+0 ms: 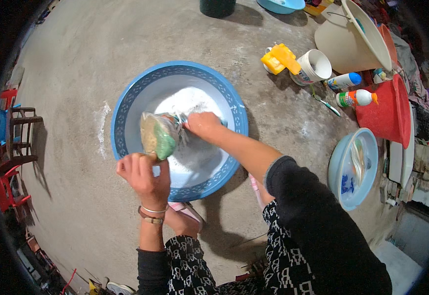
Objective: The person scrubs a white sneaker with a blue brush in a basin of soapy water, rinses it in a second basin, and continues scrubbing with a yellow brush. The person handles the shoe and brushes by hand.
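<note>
A round blue basin [179, 65] stands on the floor before me, holding water with white suds [188, 97]. Above the suds a wet shoe [159, 136] is tilted, its tan and green sole turned towards me. My left hand [146, 177] grips the lower end of this shoe at the basin's near left rim. My right hand [204, 124] is closed beside the shoe's far side, near its white laces [183, 134]. Bluish bits show on both sides of that fist, apparently a slim brush handle; most of it is hidden by the fingers.
Right of the basin are yellow soap bars [280, 59], a white tub [312, 68], a toothbrush [327, 103], two bottles [354, 98], a red bucket [382, 110] and a light-blue basin [338, 177]. A large beige bucket [347, 44] stands behind. Wooden stool [24, 120] at left.
</note>
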Demonstrator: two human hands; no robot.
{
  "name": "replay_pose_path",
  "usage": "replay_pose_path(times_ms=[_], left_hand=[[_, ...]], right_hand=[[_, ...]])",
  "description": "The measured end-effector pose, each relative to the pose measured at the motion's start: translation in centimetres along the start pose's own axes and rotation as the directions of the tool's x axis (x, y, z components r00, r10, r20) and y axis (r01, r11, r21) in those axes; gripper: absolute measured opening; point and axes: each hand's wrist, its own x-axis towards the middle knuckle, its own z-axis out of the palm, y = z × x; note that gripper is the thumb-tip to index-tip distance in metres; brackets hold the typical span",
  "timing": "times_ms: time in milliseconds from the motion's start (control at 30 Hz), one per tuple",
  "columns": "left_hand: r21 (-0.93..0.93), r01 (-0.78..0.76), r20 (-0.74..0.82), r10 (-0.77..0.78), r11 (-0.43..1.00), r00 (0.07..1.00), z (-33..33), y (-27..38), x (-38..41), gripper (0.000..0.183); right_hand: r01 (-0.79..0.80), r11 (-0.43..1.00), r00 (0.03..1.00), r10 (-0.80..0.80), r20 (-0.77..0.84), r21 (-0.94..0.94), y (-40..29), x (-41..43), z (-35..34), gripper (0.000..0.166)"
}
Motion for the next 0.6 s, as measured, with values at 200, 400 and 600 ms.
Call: replay_pose_path(times_ms=[200,400,600], left_hand=[[0.011,-0.004,-0.004,0.004,1.0,1.0,-0.2,-0.4,-1.2,0.023],[0.032,0.031,0.011,-0.031,0.999,0.999,-1.2,-1.3,-0.3,0.025],[-0.012,0.051,-0.02,-0.052,0.999,0.998,-1.1,-1.6,-1.0,0.024]], right_hand=[[-0.449,0.734,0.776,0.039,0.629,0.509,-2.7,-0.9,1.5,0.042],[-0.584,0.54,0.749,0.072,0.659,0.605,-4.9,-2.6,0.7,0.046],[-0.047,0.998,0.998,0.045,-0.053,-0.03,-1.4,0.5,0.5,0.034]])
